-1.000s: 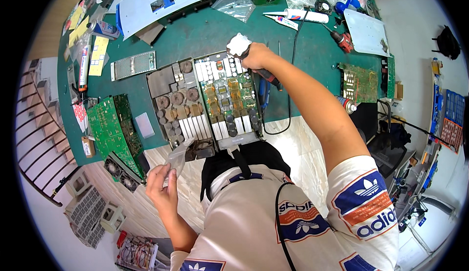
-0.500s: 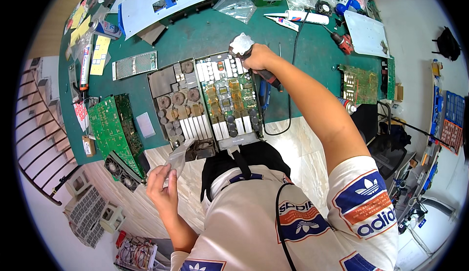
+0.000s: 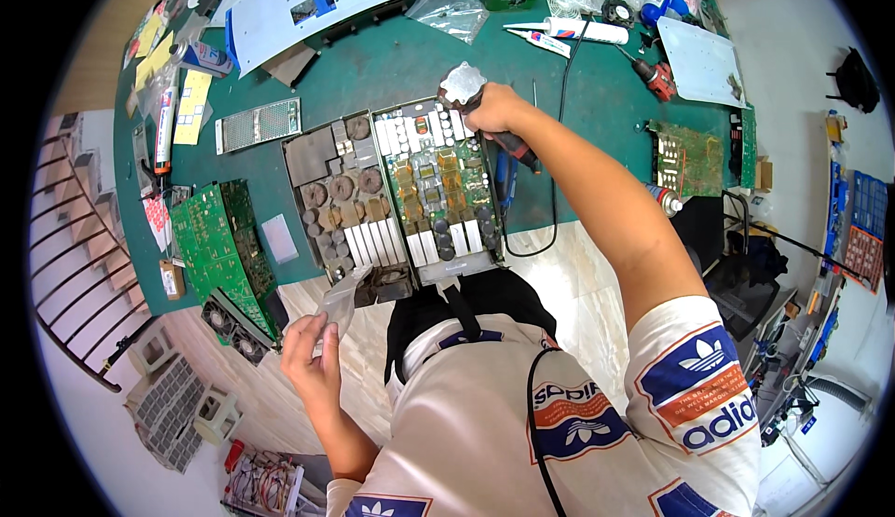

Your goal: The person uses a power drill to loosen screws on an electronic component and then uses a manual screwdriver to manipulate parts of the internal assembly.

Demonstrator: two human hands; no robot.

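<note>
My right hand (image 3: 497, 110) is wrapped around a dark hand-held power tool (image 3: 461, 84) with a silver, lobed head and a dark red handle. It is at the far right corner of an opened electronics unit, whose exact contact with the tool I cannot tell. Two open metal trays lie side by side: the left circuit tray (image 3: 342, 184) carries coils and dusty parts, the right circuit tray (image 3: 433, 186) capacitors and white heat sinks. Nearer me, my left hand (image 3: 312, 349) pinches a clear plastic bag (image 3: 345, 301), which hangs by the left tray's near edge.
A green circuit board with fans (image 3: 216, 237) leans at the left. Behind the trays lie a perforated metal panel (image 3: 258, 125), a large white sheet (image 3: 317, 4) and sealant tubes (image 3: 585, 32). A red drill (image 3: 656, 79) and a black cable (image 3: 562, 144) are to the right.
Both hands keep their places, with the tool and the bag still in them. The whole view has shifted only very slightly.
</note>
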